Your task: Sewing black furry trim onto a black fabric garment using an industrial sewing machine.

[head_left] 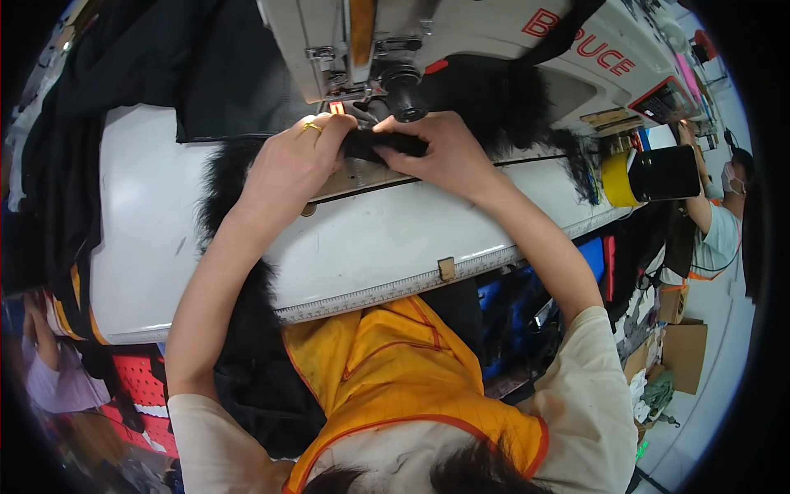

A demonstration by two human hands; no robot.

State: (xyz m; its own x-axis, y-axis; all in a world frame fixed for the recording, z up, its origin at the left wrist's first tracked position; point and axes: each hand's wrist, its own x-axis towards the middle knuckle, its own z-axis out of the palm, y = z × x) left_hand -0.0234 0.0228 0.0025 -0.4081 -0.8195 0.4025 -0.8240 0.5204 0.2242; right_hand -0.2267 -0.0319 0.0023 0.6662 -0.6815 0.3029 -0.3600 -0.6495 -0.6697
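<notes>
Black fur-trimmed fabric (360, 148) is pinched between my two hands, just in front of the needle area of a white sewing machine (485, 74). My left hand (295, 169), with a gold ring, is closed on its left part, fingertips close to the lit needle area. My right hand (448, 156) grips the right part between thumb and fingers. From under my left wrist a black fur strip (218, 185) hangs toward the table's front edge. More black fur (514, 103) lies under the machine arm at the right. The fabric under my fingertips is partly hidden.
A white table (370, 255) has a ruler strip along its front edge. Black cloth (234, 78) spreads at the left. A yellow roll (619, 179) and a black phone-like slab (663, 173) sit at the right. Other people work at both sides; cardboard boxes (685, 354) stand right.
</notes>
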